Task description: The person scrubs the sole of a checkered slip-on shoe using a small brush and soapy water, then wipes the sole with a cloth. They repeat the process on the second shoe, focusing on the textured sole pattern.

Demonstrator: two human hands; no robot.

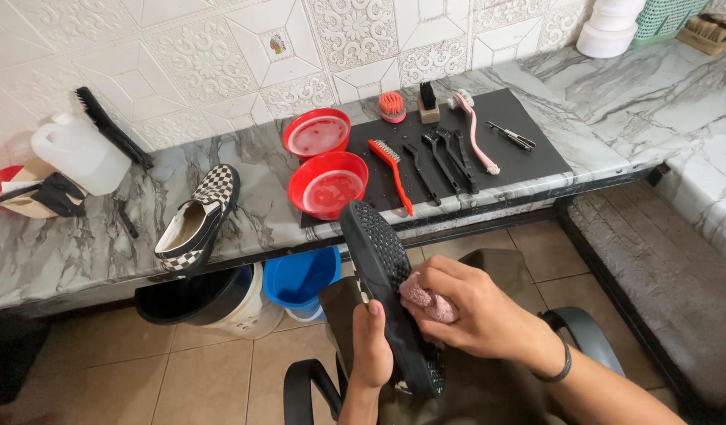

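Observation:
My left hand [372,346] grips a checkered slip-on shoe [383,267] from below, its black waffle sole turned up towards me. My right hand [469,311] presses a pink cloth [423,299] against the sole's side near the heel end. The matching checkered shoe [199,219] lies on the marble counter [79,244] to the left, opening up.
Two red bowls [327,185] sit on the counter by a black mat [520,149] holding several brushes, one red [390,165] and one pink [475,130]. A white jug [79,153] stands far left. Under the counter are a blue bucket [300,279] and a black bin [194,297].

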